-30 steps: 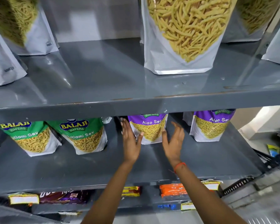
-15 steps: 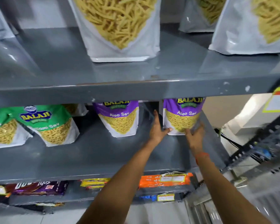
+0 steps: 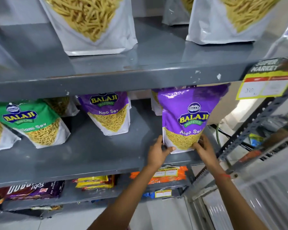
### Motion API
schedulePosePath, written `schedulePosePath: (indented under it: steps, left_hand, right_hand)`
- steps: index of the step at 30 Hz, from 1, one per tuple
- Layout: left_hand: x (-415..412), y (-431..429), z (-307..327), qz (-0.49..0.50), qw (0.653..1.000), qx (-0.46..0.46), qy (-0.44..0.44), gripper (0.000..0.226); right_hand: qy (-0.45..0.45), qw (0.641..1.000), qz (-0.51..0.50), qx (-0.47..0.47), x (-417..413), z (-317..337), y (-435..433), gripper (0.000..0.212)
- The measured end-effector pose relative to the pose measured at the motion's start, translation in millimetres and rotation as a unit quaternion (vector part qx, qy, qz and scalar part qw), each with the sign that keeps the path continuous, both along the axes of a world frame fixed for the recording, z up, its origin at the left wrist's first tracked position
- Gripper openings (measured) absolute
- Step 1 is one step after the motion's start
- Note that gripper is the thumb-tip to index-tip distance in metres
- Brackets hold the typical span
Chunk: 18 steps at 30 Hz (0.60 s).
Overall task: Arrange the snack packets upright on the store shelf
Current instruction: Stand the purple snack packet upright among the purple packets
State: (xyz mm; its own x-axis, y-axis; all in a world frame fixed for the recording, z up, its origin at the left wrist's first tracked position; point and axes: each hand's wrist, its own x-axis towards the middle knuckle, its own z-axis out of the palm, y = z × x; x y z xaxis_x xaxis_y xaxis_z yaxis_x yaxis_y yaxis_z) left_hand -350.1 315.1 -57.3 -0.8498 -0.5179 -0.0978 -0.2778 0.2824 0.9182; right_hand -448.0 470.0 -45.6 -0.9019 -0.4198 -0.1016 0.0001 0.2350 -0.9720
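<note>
bare forearms, thin orange-red thread band [image 3: 226,175] on right wrist

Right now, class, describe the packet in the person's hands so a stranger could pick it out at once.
Find the grey middle shelf, below the big white pouches. At its right end, near the yellow price tag, stands a purple Aloo Sev packet. Unlike the other purple packet further back, it sits at the front edge, gripped at the bottom by both the left hand and the right hand.

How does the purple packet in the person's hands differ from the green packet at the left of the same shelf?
The purple packet reads Aloo Sev; the green packet carries a different Sev name, partly hidden. The left hand and right hand grip the purple packet at its bottom corners, near the shelf's front edge; the green packet stands untouched, farther back. Both show the Balaji Wafers logo and a window of yellow sev.
</note>
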Motion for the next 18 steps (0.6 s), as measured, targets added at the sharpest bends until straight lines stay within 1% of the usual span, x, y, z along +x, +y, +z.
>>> schedulePosePath:
  steps: [2,6,10,14,18]
  left_hand:
    - [10.3,17.0,-8.9,0.008,1.000,0.019,0.015,0.058]
    - [19.7,32.9,-14.4,0.005,0.999,0.033,0.035,0.051]
    - [19.6,33.0,-13.1,-0.007,0.999,0.037,0.036,0.053]
    - [19.0,32.6,-11.0,-0.023,0.998,0.038,0.046,0.051]
    - [15.6,28.1,-11.3,-0.034,0.998,0.043,0.044,0.052]
  right_hand:
    - [0.006,1.000,-0.013,0.006,9.6,-8.6,17.7,0.060]
    - [0.014,1.000,-0.025,-0.011,22.9,-8.2,30.3,0.048]
    - [0.023,0.999,-0.013,-0.019,28.5,-3.9,28.5,0.047]
    - [0.037,0.999,-0.015,-0.035,33.8,-1.4,24.4,0.038]
    - [0.049,0.998,-0.016,-0.025,35.8,2.8,20.2,0.038]
